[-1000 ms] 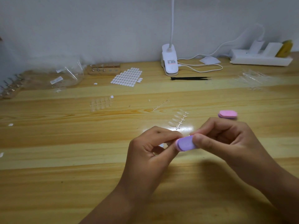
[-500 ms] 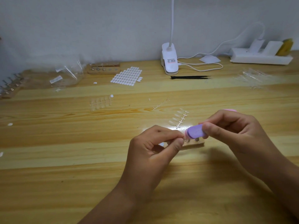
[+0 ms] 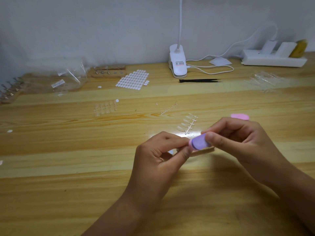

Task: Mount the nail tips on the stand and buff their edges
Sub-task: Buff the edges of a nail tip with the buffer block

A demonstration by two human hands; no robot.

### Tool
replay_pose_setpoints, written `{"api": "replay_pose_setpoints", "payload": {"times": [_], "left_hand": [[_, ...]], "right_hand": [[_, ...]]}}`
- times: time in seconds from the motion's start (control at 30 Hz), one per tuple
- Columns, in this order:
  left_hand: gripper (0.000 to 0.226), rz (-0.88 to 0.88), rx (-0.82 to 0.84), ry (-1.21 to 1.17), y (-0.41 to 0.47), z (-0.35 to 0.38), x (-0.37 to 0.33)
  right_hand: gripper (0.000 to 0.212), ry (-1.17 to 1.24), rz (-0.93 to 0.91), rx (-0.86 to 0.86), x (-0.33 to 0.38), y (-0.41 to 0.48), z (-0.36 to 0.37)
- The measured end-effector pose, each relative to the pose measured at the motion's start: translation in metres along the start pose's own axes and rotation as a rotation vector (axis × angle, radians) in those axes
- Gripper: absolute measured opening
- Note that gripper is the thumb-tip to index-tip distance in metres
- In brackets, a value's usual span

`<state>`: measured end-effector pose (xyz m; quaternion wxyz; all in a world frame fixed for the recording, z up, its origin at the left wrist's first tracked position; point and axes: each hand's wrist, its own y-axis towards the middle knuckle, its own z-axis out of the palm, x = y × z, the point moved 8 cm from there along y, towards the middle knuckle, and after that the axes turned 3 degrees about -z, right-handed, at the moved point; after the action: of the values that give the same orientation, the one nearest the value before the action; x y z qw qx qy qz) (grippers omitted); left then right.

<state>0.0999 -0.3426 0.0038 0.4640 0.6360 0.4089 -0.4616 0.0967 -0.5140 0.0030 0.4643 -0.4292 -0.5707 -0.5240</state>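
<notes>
My right hand (image 3: 238, 138) grips a purple buffer block (image 3: 199, 142) between thumb and fingers. The block's left end touches the fingertips of my left hand (image 3: 160, 154), whose thumb and forefinger pinch a small nail tip that the fingers almost wholly hide. Just behind and under the block lies a low wooden stand (image 3: 205, 150) on the table. A sprue with several clear nail tips (image 3: 186, 123) lies a little beyond my hands. A row of loose nail tips (image 3: 104, 107) sits further left.
A pink buffer (image 3: 240, 116) lies behind my right hand. At the back are a bare sprue (image 3: 168, 109), a sticker sheet (image 3: 133, 80), a second wooden stand (image 3: 109, 72), a plastic bag (image 3: 68, 79), a lamp clip (image 3: 177, 65), black tweezers (image 3: 199, 80), a power strip (image 3: 272, 59).
The purple buffer slid right and away from my left fingertips, then came back left against them. My left hand stayed almost still.
</notes>
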Motion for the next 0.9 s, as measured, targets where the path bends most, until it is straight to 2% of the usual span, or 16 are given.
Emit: {"api": "replay_pose_setpoints", "payload": {"times": [0.07, 0.2, 0.3, 0.37, 0.5, 0.63, 0.77, 0.9], "left_hand": [[0.012, 0.005, 0.008, 0.009, 0.000, 0.001, 0.000], [0.010, 0.036, 0.021, 0.029, -0.002, 0.002, -0.004], [0.012, 0.021, 0.009, 0.012, -0.001, 0.001, -0.002], [0.011, -0.011, 0.018, -0.036, 0.000, 0.002, 0.002], [0.011, -0.085, 0.077, -0.178, 0.001, 0.005, 0.006], [0.012, -0.190, 0.116, -0.340, 0.002, 0.008, 0.015], [0.016, -0.228, 0.137, -0.401, 0.001, 0.011, 0.017], [0.013, -0.249, 0.152, -0.415, 0.001, 0.012, 0.017]], "right_hand": [[0.011, 0.010, -0.013, -0.021, 0.002, 0.001, -0.004], [0.016, -0.080, -0.072, 0.060, 0.007, -0.004, 0.009], [0.010, -0.113, -0.096, 0.008, 0.011, 0.000, -0.002], [0.011, -0.092, -0.113, -0.032, 0.014, -0.001, -0.008], [0.012, -0.180, -0.211, 0.049, 0.019, -0.006, 0.003], [0.021, -0.222, -0.278, -0.027, 0.028, -0.004, -0.010], [0.018, -0.297, -0.369, 0.021, 0.030, -0.008, 0.004], [0.023, -0.273, -0.355, -0.055, 0.030, -0.006, -0.010]]}}
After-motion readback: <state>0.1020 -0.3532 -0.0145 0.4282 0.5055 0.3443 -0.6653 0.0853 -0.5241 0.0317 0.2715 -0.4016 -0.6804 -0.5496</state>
